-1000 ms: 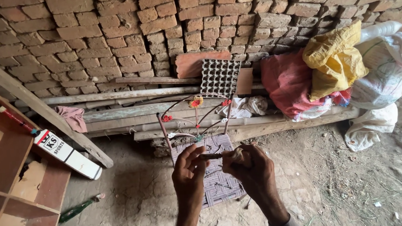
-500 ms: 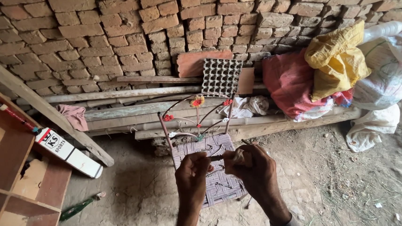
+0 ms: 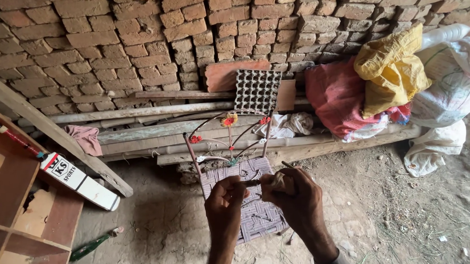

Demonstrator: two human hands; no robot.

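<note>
A thin strand (image 3: 254, 183) runs between the left hand (image 3: 224, 201) and the right hand (image 3: 293, 191), both pinched shut on it and close together just above the woven seat of a small chair (image 3: 254, 216). Behind the chair lie wooden planks (image 3: 152, 133) along a brick wall (image 3: 129, 40). Left of the chair leans a cricket bat (image 3: 78, 181); right of it sit cloth bundles (image 3: 354, 96).

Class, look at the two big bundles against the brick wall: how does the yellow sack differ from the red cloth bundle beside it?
The yellow sack sits higher, slumped over the top of the red cloth bundle, which rests low on the planks. The yellow sack looks smaller and crumpled; the red bundle is broader. Both are soft and lean by the brick wall.
</note>
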